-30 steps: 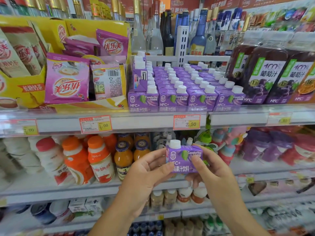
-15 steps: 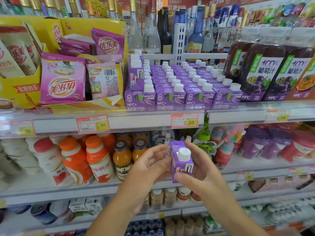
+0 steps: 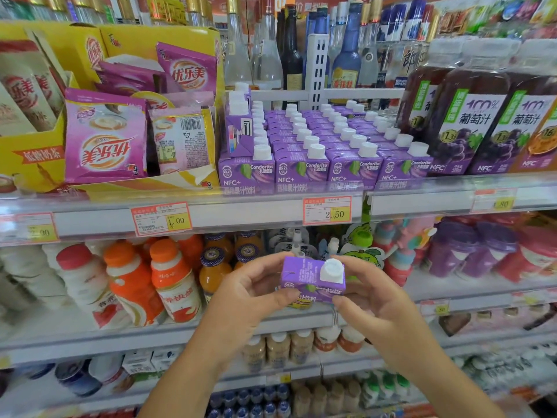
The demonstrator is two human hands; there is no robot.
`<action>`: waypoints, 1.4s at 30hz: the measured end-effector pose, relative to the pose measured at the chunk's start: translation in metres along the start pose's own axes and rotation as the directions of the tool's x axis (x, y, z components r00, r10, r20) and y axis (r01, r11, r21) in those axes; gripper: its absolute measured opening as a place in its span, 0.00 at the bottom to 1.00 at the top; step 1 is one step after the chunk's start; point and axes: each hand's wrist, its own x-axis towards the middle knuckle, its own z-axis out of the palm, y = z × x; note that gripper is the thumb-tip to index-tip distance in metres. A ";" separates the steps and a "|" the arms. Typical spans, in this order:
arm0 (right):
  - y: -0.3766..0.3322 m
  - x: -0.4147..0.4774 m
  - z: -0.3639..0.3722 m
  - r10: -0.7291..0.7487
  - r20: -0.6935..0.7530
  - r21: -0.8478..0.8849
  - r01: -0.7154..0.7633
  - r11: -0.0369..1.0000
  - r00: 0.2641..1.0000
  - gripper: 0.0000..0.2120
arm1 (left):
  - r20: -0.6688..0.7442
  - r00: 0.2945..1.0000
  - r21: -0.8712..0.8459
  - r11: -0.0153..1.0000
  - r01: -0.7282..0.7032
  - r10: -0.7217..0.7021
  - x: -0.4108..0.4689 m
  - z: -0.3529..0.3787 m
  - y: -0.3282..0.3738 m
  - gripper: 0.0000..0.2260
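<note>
A small purple juice carton [image 3: 304, 277] with a white screw cap is held in front of the middle shelf, tipped so its top faces me. My left hand [image 3: 250, 297] pinches its left side between thumb and fingers. My right hand [image 3: 370, 294] grips its right side, thumb under the front edge. Rows of the same purple cartons [image 3: 316, 146] fill the upper shelf directly above.
Pink and yellow milk-tea packets [image 3: 105, 140] sit in a yellow box at upper left. Large grape juice bottles [image 3: 476, 116] stand at upper right, glass bottles behind. Orange-capped drink bottles [image 3: 168, 276] line the middle shelf. Price tags [image 3: 327, 211] run along the shelf rail.
The carton has been turned in both hands from end-on to lying broadside with its top and cap facing up; a second ago its front label faced me upright.
</note>
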 end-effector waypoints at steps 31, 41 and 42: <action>-0.198 0.215 -0.147 -0.157 0.327 -0.928 0.348 0.134 0.932 0.07 | 0.049 0.575 0.921 0.186 -0.343 0.817 0.073 -0.013 0.127 0.22; -0.161 0.310 -0.131 0.028 0.027 -0.997 0.029 -0.068 0.999 0.13 | 0.090 0.620 0.954 0.112 -0.279 0.780 0.098 -0.065 0.102 0.33; -0.156 0.312 -0.129 0.053 0.003 -0.996 0.008 -0.089 0.999 0.14 | 0.097 0.614 0.949 0.112 -0.293 0.783 0.099 -0.065 0.102 0.33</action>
